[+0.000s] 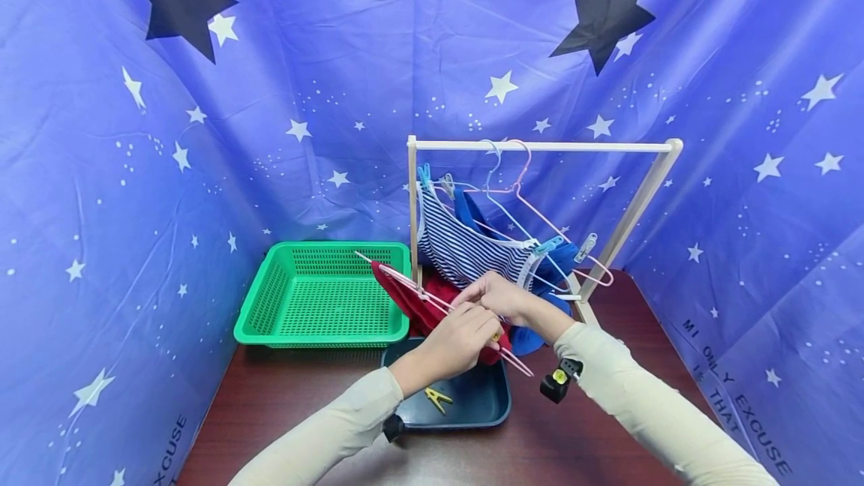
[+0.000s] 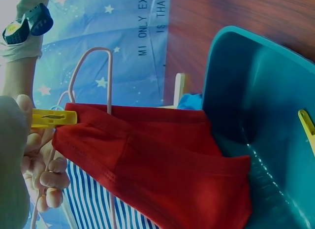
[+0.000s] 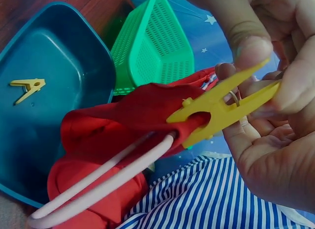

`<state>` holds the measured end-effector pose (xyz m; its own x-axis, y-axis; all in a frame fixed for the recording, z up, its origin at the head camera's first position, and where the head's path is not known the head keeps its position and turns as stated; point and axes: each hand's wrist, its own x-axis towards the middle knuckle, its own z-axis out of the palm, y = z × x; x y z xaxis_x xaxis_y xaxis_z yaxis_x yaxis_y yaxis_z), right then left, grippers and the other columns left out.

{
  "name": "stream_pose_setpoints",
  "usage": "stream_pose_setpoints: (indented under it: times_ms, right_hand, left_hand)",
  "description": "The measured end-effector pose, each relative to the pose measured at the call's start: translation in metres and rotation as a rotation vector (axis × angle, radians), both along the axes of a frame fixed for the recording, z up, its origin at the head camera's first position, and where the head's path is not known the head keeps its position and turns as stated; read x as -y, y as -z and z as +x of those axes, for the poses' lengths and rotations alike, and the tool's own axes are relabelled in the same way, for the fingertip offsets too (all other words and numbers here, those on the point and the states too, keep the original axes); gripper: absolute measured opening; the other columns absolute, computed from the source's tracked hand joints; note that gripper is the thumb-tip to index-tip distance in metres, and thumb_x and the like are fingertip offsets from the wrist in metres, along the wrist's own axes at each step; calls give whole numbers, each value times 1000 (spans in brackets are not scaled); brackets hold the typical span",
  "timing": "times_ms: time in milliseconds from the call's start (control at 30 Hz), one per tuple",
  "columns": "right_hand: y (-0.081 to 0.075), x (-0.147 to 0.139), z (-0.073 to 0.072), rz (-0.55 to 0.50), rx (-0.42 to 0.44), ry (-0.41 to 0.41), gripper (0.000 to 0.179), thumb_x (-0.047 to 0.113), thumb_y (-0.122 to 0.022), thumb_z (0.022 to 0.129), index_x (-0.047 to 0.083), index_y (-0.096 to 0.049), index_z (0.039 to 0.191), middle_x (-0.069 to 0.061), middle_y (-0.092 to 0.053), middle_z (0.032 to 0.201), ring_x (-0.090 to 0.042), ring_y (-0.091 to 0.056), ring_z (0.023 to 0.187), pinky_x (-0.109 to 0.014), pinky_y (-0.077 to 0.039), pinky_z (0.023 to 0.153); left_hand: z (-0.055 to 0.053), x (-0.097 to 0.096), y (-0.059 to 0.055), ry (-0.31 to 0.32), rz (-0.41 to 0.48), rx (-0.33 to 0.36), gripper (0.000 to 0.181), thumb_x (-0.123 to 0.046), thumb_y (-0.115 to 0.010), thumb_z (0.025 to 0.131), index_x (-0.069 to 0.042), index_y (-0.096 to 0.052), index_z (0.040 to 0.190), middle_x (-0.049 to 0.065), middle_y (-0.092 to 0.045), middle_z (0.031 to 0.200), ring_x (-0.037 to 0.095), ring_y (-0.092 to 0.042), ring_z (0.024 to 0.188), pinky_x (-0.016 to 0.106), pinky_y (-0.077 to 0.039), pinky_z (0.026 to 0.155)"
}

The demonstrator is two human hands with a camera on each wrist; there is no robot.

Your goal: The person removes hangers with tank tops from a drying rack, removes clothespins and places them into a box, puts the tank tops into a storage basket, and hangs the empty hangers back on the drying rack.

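Note:
In front of the drying rack, my left hand (image 1: 455, 340) pinches the handle ends of a yellow clothespin (image 3: 221, 106) between thumb and finger. The clothespin's jaws are on a corner of a red pair of briefs (image 2: 147, 155), where the cloth lies over a pale pink hanger (image 3: 108, 182). My right hand (image 1: 496, 297) is just beyond the left one, with its fingers curled round the hanger's wire. The hanger slants down to the right, with the red cloth hanging from it over the dark blue basin (image 1: 499, 403). A second yellow clothespin (image 1: 439, 398) lies inside the basin.
A wooden rack (image 1: 574, 146) stands behind my hands. Hangers on it carry a striped garment (image 1: 459, 238) and a blue garment (image 1: 560, 261), with blue clothespins (image 1: 548, 245) and a grey clothespin (image 1: 586, 247). A green basket (image 1: 324, 338) sits at left on the brown table (image 1: 290, 411).

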<state>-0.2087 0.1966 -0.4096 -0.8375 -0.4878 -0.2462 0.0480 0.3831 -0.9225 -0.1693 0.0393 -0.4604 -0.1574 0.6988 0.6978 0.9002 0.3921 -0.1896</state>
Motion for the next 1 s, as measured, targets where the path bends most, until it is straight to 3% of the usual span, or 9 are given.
stream_pose_setpoints:
  times_ms: [100, 533, 900, 1000]
  right_hand:
    - [0, 0, 0, -1, 2, -4, 41, -17, -47, 74, -12, -74, 106, -2, -78, 87, -13, -64, 73, -20, -49, 57]
    - [2, 1, -1, -5, 19, 26, 31, -16, -55, 79, -14, -74, 103, -9, -78, 88, -13, -72, 80, -25, -59, 72]
    - [4, -6, -4, -25, 4, 20, 38, -18, -51, 74, -16, -72, 106, -12, -78, 93, -13, -73, 81, -26, -59, 71]
    - [3, -9, -5, 1, -18, 30, 36, -18, -55, 75, -13, -73, 105, -11, -78, 93, -13, -72, 82, -26, -59, 72]
  left_hand:
    - [-1, -1, 0, 3, 8, -10, 14, -14, -76, 89, -13, -64, 93, -4, -65, 91, 11, -61, 92, 23, -48, 91]
    - [1, -1, 3, 78, 108, -4, 17, 1, -72, 82, -10, -59, 86, -1, -60, 85, 13, -57, 83, 21, -48, 82]
    - [0, 1, 4, 94, 174, 7, 13, -8, -61, 98, -8, -58, 85, -1, -56, 80, 12, -55, 77, 21, -48, 76]
    - [-1, 3, 3, 93, 170, 2, 12, -9, -63, 97, -9, -58, 86, -1, -57, 80, 12, -55, 77, 20, -47, 74]
